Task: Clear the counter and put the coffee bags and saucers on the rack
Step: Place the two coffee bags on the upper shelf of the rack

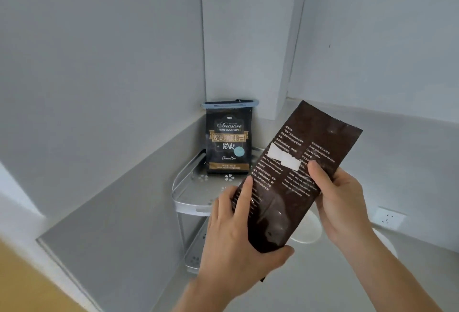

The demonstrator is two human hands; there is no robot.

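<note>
Both hands grip a dark brown coffee bag tilted above the corner rack: left hand at its base, right hand on its edge. A black "Treasure Blue Mountain" bag, blue-clipped, stands on the top shelf.

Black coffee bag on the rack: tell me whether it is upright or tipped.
Upright. The black coffee bag stands on its base on the rack's top shelf, label facing out, blue clip across its top.
</note>
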